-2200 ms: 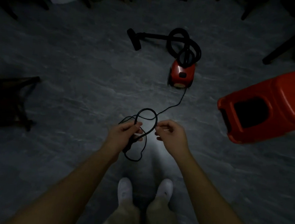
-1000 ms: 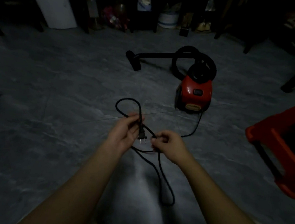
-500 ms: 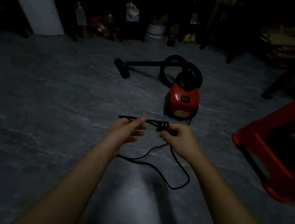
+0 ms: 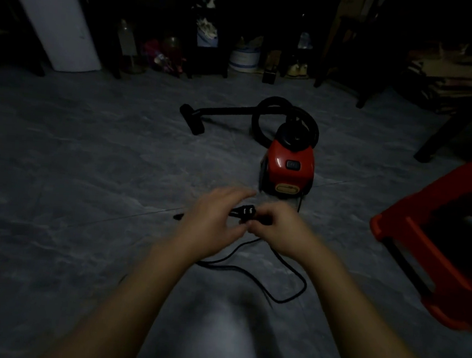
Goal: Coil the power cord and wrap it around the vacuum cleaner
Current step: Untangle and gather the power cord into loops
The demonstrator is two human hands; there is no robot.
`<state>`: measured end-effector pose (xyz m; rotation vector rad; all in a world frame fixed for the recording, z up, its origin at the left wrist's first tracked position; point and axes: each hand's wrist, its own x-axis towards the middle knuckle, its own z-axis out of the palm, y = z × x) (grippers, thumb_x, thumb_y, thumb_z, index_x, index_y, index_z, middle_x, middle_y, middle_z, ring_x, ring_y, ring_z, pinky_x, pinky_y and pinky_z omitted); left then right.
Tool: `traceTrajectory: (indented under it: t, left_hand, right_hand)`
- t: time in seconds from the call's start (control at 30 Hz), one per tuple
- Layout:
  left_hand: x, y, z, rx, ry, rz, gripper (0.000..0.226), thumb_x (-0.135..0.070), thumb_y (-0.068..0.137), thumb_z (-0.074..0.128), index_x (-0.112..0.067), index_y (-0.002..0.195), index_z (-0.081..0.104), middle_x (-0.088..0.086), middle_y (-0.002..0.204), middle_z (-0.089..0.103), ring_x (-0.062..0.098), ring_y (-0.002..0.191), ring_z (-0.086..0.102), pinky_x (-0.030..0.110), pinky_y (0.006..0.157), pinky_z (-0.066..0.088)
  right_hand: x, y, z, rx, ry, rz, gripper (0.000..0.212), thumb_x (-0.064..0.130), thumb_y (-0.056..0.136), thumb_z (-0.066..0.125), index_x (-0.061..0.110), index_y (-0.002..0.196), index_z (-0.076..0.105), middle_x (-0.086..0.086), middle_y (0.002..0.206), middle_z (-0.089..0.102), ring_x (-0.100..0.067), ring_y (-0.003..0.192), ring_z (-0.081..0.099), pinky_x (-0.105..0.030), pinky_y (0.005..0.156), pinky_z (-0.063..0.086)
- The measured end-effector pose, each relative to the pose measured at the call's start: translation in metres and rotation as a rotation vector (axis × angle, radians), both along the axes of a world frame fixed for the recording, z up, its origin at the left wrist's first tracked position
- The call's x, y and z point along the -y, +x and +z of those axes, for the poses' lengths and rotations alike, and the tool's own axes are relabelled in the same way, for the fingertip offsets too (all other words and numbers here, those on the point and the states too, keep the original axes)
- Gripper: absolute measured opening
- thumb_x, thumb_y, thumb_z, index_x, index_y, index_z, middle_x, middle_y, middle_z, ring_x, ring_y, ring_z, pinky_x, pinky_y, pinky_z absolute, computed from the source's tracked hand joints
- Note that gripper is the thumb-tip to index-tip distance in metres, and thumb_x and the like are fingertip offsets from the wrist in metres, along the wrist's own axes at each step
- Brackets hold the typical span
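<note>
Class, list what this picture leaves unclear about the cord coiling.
- Head view, motion blur: whether the left hand grips the power cord.
- Head view: cord beyond the plug, covered by the right hand.
- Head view: red stool, cut by the right edge.
- Head view, darkness: shelf items at the back.

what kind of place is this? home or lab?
Probably a dim room in a home, maybe a storage or living area. Cues: grey stone-look tiled floor, a red canister vacuum cleaner, bottles and household clutter along the far wall, and a red plastic stool at right.
</note>
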<state>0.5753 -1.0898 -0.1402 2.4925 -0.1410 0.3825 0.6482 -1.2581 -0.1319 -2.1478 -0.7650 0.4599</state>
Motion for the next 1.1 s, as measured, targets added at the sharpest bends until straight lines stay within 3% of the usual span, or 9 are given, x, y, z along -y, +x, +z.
traceTrajectory:
  t: [0.07, 0.17, 0.3, 0.43, 0.57, 0.7, 0.87, 1.1]
  left_hand:
    - [0.003, 0.003, -0.005, -0.073, -0.142, -0.059, 0.051, -0.024, 0.085, 0.073, -0.029, 0.133, 0.057, -0.009, 0.127, 0.065, 0.004, 0.112, 0.060, 0.031, 0.097, 0.052]
    - [0.000, 0.005, -0.008, -0.121, -0.189, -0.050, 0.046, -0.008, 0.082, 0.071, -0.026, 0.125, 0.065, -0.008, 0.116, 0.071, 0.005, 0.103, 0.066, 0.028, 0.091, 0.054]
    - [-0.006, 0.005, -0.011, -0.212, -0.321, 0.073, 0.043, -0.008, 0.082, 0.076, -0.021, 0.122, 0.068, -0.004, 0.111, 0.073, 0.006, 0.096, 0.069, 0.020, 0.088, 0.054]
    - [-0.009, 0.008, 0.001, -0.245, -0.756, 0.166, 0.038, -0.002, 0.078, 0.079, -0.014, 0.113, 0.071, 0.005, 0.107, 0.070, 0.021, 0.086, 0.074, 0.031, 0.077, 0.061]
    - [-0.014, 0.010, 0.008, -0.235, -1.129, 0.238, 0.034, -0.001, 0.085, 0.073, -0.009, 0.117, 0.067, 0.011, 0.105, 0.075, 0.024, 0.088, 0.076, 0.029, 0.069, 0.060]
    - [-0.019, 0.010, 0.008, -0.161, -1.188, 0.372, 0.028, -0.008, 0.085, 0.074, -0.017, 0.111, 0.069, 0.000, 0.099, 0.078, 0.016, 0.087, 0.075, 0.026, 0.064, 0.052]
    - [-0.019, 0.006, 0.009, -0.127, -1.329, 0.420, 0.022, -0.007, 0.084, 0.074, -0.011, 0.105, 0.068, 0.007, 0.093, 0.077, 0.018, 0.083, 0.074, 0.025, 0.062, 0.056]
    - [-0.027, 0.000, 0.005, 0.004, -1.395, 0.474, 0.023, -0.002, 0.085, 0.073, -0.002, 0.105, 0.062, 0.005, 0.082, 0.075, 0.023, 0.083, 0.075, 0.030, 0.072, 0.061]
  right_hand:
    - [0.000, 0.001, -0.003, 0.028, -0.047, -0.003, 0.017, 0.015, 0.090, 0.069, 0.027, 0.077, 0.068, 0.012, 0.076, 0.065, 0.005, 0.071, 0.062, -0.011, 0.065, 0.045]
    - [0.005, 0.006, -0.008, 0.005, -0.028, -0.041, 0.003, 0.017, 0.088, 0.071, 0.018, 0.086, 0.074, 0.001, 0.083, 0.072, -0.011, 0.081, 0.068, -0.029, 0.075, 0.054]
    - [0.003, 0.010, -0.009, 0.006, 0.037, -0.124, 0.003, 0.019, 0.087, 0.073, 0.021, 0.089, 0.075, 0.005, 0.081, 0.072, -0.009, 0.080, 0.068, -0.024, 0.072, 0.054]
    - [-0.004, 0.012, -0.010, 0.036, 0.137, -0.176, 0.003, 0.022, 0.089, 0.071, 0.021, 0.090, 0.074, 0.005, 0.080, 0.071, -0.009, 0.078, 0.068, -0.027, 0.072, 0.055]
    - [-0.003, 0.009, -0.011, -0.031, 0.202, -0.168, 0.008, 0.018, 0.094, 0.065, 0.022, 0.095, 0.072, 0.004, 0.080, 0.071, -0.007, 0.074, 0.067, -0.024, 0.072, 0.056]
    - [0.001, 0.009, -0.017, -0.030, 0.150, -0.182, 0.013, 0.018, 0.096, 0.061, 0.021, 0.096, 0.074, 0.006, 0.082, 0.074, -0.001, 0.077, 0.068, -0.016, 0.071, 0.051]
    - [-0.005, 0.006, -0.016, -0.090, 0.226, -0.244, 0.018, 0.014, 0.096, 0.061, 0.019, 0.088, 0.077, 0.010, 0.081, 0.076, 0.001, 0.077, 0.070, -0.010, 0.069, 0.050]
    - [-0.022, -0.008, -0.014, -0.375, 0.359, -0.215, 0.017, 0.017, 0.098, 0.058, 0.011, 0.097, 0.074, -0.005, 0.089, 0.079, -0.022, 0.077, 0.075, -0.027, 0.068, 0.058]
